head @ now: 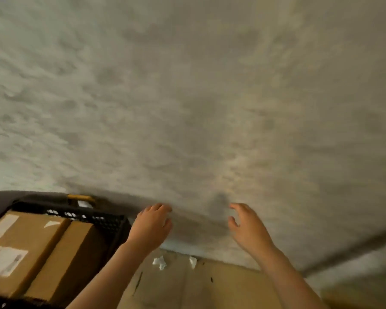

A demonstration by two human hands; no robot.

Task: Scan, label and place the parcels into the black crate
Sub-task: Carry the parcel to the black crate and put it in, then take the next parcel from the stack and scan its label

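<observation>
Blurred grey floor (210, 97) is filling the view; left hand (151, 226) and right hand (247, 228) are hovering loosely spread, holding nothing (risking a fumbled grab) beside the black crate (112, 221) of parcels (31, 248).

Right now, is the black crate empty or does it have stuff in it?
Not empty. Two brown cardboard parcels lie side by side inside the black plastic lattice crate; one shows white labels.

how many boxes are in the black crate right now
2. A wide box with white labels fills the left of the crate; a narrower box lies against its right side. More may be hidden beneath.
</observation>
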